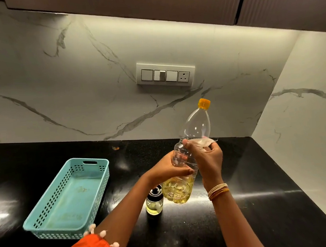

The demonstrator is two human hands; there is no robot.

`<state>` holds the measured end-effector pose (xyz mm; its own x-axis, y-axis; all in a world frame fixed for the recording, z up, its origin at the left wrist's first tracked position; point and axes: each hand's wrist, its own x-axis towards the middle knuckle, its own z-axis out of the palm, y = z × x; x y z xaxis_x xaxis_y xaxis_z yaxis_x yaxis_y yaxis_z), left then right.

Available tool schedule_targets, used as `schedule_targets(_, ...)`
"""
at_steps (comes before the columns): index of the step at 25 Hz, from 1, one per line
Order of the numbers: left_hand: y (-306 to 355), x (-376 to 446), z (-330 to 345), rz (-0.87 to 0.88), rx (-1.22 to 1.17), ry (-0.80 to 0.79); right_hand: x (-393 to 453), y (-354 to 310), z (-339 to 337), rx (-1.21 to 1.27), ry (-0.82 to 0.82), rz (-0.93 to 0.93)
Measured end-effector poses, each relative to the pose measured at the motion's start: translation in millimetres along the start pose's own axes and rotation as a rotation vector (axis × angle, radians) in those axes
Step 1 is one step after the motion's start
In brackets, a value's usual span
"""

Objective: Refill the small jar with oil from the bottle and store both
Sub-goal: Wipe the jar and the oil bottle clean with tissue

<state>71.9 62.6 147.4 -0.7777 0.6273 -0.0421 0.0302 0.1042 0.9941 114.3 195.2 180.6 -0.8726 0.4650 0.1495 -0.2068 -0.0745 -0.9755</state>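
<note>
A clear plastic oil bottle (195,128) with an orange cap (204,103) is held upright above the black counter, yellow oil pooled in its bottom. My left hand (167,170) grips the bottle around its middle. My right hand (207,159) presses a small white cloth (204,141) against the bottle's side, fingers curled round it. The small glass jar (154,201) with a dark top stands on the counter just below my left wrist, some yellow oil inside it.
A teal perforated plastic basket (53,215) lies on the counter (257,204) to the left of the jar. A marble wall with a switch panel (166,74) rises behind, and a second marble wall closes the right side.
</note>
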Motion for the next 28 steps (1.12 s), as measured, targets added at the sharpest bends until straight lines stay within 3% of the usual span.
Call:
schedule_targets(2, 4, -3, -3, 0.019, 0.002, -0.02, -1, -4, 0, -0.034, -0.097, -0.023)
schedule_targets(7, 7, -10, -8, -0.054, -0.254, -0.256, 18, -18, -13, 0.052, -0.564, 0.147)
schedule_targets(10, 8, -10, -7, -0.125, -0.378, -0.371, 22, -16, -12, 0.167, -0.689, 0.216)
schedule_targets(14, 12, -9, -9, -0.122, -0.38, -0.289, 20, -15, -8, 0.183, -0.511, 0.181)
schedule_targets(17, 16, -6, -5, -0.027, -0.065, -0.058, 14, -15, 5, -0.006, -0.307, 0.084)
schedule_targets(20, 13, -5, -8, -0.017, 0.029, 0.108, 13, -14, 6, 0.063, -0.415, 0.046)
schedule_targets(23, 10, -8, -12, 0.024, -0.055, 0.145, 14, -19, -4, 0.398, -0.544, 0.267)
schedule_targets(28, 9, -7, -9, 0.107, -0.156, 0.164, 13, -15, 2, 0.182, -0.417, 0.184)
